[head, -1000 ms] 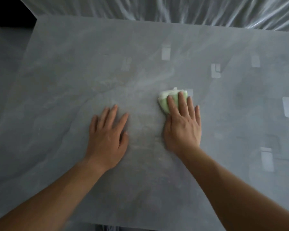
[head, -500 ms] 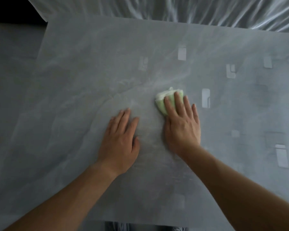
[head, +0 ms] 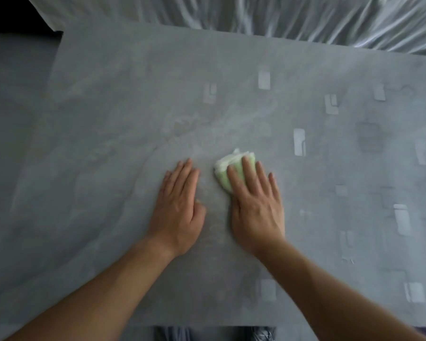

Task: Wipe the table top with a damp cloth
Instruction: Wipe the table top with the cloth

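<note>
Both hands lie flat on the grey, stone-patterned worktop (head: 108, 168), side by side near its middle. The right hand (head: 256, 207) presses down on a folded pale green and white cloth (head: 225, 168), its fingers (head: 247, 168) straight and spread across the top of it, so that only the far and left parts of the cloth peek out. The left hand (head: 180, 207) rests palm down just beside it, fingers straight and close together, thumb tucked along the side, holding nothing. The two hands are close but not touching. Pale rectangular reflections dot the right half of the worktop. Beyond the far edge lies crumpled white sheeting (head: 280, 18). The floor (head: 12, 99) to the left is grey.
</note>
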A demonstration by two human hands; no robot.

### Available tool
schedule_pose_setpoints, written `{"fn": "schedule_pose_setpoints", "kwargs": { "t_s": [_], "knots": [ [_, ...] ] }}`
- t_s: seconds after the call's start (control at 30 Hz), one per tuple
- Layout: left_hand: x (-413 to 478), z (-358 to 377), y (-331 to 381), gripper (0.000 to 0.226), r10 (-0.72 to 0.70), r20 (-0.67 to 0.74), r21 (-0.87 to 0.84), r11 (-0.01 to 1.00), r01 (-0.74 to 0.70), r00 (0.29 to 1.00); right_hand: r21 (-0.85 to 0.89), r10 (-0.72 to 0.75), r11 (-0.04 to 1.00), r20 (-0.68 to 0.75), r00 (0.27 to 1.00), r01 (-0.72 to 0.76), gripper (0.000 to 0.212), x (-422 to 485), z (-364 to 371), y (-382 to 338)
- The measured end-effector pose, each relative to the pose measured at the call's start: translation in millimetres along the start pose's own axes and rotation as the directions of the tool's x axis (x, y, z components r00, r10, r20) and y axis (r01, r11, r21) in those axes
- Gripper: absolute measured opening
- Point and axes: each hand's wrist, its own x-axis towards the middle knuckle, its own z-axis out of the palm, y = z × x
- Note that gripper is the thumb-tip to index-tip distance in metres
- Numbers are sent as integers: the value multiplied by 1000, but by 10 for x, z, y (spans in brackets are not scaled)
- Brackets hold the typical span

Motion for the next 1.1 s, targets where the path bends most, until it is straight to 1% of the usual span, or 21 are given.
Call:
{"fn": "schedule_pose_setpoints", "kwargs": {
  "t_s": [0.1,0.13,0.17,0.2,0.23,0.3,0.33,0.37,0.4,0.5,0.57,0.6,0.67,0.73,0.77,0.8,0.87,0.93,0.97,1.0,1.1],
  "knots": [
    [-8,-16,-15,61,12,-13,-48,999,-13,1000,-7,-201,979,74,977,202,64,-497,-19,-5],
    [-11,-21,-14,60,18,-7,-44,999,-18,1000,-10,-247,968,90,965,249,63,-524,-41,76],
    [-14,-26,-12,60,24,-1,-39,999,-24,1000,-21,-240,970,84,967,243,63,-484,-64,158],
    [-11,-30,-12,59,28,5,-36,999,-28,1000,-26,-167,985,60,984,168,62,-388,-89,220],
    [-7,-34,-16,59,30,10,-35,999,-29,1000,-20,-43,999,23,999,43,62,-262,-107,251],
    [-4,-42,-33,58,32,13,-43,999,-32,999,25,203,979,-16,979,-202,63,-88,-101,161],
    [-11,-49,-40,57,34,9,-53,998,-34,999,31,246,969,-28,969,-245,65,-98,-69,60],
    [-25,-56,-39,56,40,4,-60,997,-40,999,25,224,975,-34,974,-223,67,-177,-37,-45],
    [-51,-67,-35,55,48,-3,-58,997,-48,999,10,147,989,-20,989,-147,69,-314,5,-129],
    [-171,-113,33,54,53,-15,4,999,-53,999,-16,-154,988,70,986,156,67,-735,17,-123],
    [-281,-107,120,54,54,-11,48,997,-54,998,-31,-227,973,96,969,230,66,-723,-48,139],
    [-336,-90,165,54,57,-3,66,996,-56,998,-45,-176,983,77,981,180,66,-652,-82,283],
    [-431,-33,248,55,54,26,105,993,-57,998,-36,56,998,-3,998,-56,64,-441,-174,544],
    [-499,27,309,56,31,59,156,987,-40,998,13,249,968,-53,967,-249,65,-335,-212,591],
    [-525,54,336,57,16,69,178,984,-28,998,20,273,962,-71,959,-273,65,-373,-192,526],
    [-545,75,365,58,2,70,193,981,-15,998,18,241,971,-72,968,-240,66,-472,-158,443],
    [-578,109,438,59,-12,66,208,978,-2,998,-9,42,999,-23,999,-42,68,-767,-103,318],
    [-622,142,527,59,-13,73,217,976,-3,997,-29,-175,984,63,983,177,65,-960,-128,429],
    [-639,159,569,59,-13,76,220,975,-4,997,-35,-224,973,85,971,228,64,-933,-169,584],
    [-647,176,612,59,-15,78,224,975,-3,997,-43,-206,977,83,975,210,65,-861,-214,761],
    [-622,233,743,59,-40,86,245,969,17,996,-4,98,995,-1,995,-98,65,-560,-389,1197]
  ]
}}
